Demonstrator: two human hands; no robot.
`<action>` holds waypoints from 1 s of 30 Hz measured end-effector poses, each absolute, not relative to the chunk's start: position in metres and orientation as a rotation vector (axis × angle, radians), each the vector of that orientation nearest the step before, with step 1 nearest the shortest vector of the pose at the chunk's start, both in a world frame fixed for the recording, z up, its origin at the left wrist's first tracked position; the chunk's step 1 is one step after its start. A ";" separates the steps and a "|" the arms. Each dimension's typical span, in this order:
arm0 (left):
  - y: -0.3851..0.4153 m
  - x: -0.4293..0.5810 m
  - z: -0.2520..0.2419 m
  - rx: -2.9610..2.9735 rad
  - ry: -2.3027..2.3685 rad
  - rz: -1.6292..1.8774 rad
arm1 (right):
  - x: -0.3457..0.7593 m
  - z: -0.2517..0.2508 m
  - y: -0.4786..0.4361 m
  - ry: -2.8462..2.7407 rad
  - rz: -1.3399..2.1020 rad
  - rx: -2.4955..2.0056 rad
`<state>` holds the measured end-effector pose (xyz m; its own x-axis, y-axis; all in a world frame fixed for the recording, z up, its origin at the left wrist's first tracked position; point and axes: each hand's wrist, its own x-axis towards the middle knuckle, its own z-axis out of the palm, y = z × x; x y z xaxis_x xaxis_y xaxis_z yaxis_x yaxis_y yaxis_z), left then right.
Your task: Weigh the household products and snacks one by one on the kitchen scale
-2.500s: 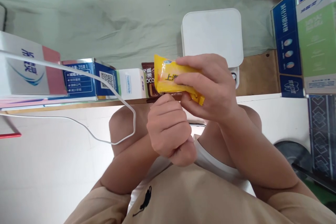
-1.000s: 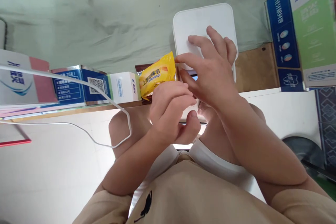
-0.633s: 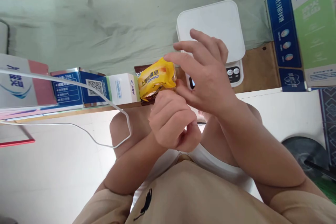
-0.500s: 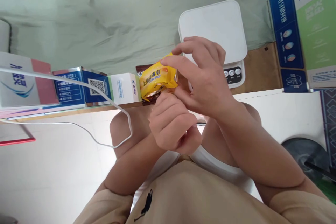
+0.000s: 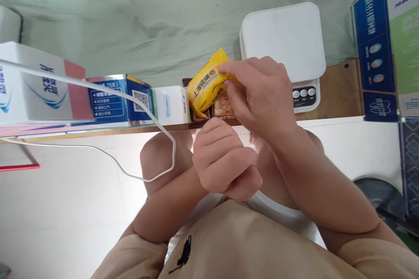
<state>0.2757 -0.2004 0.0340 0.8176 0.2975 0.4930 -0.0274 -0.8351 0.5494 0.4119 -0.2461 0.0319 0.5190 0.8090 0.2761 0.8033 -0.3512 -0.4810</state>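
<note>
A yellow soap packet (image 5: 206, 85) with dark print leans at a slant at the front edge of the wooden board. My right hand (image 5: 262, 89) pinches its right end between thumb and forefinger, the other fingers curled. Under the packet lies a dark brown wrapper (image 5: 224, 107) with a food-like picture, partly covered. Closer to my body, my left hand (image 5: 225, 159) is closed in a fist, back of the hand up. Whatever may be inside that fist is hidden. Just behind my right hand sits a white kitchen scale (image 5: 283, 37).
Toothpaste-style boxes, a white and pink one (image 5: 42, 83), a blue one (image 5: 109, 100) and a white and green one (image 5: 170, 104), line the left edge. A white cable (image 5: 144, 107) crosses before them. Tall blue box (image 5: 375, 52) at right; green cloth (image 5: 131, 22) behind.
My right hand has closed on the soap packet's end and tilted that end up and away, uncovering more of the brown wrapper. My left fist stays closed. The view has shifted left.
</note>
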 end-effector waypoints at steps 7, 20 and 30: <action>-0.198 0.275 0.043 2.258 0.110 1.093 | 0.412 0.037 -0.222 -1.090 0.110 -2.065; -0.184 0.255 0.049 2.247 0.106 0.445 | 0.415 0.040 -0.216 -0.940 0.107 -1.942; -0.170 0.258 0.058 2.335 0.691 -0.530 | 0.422 0.039 -0.214 -0.901 0.250 -1.873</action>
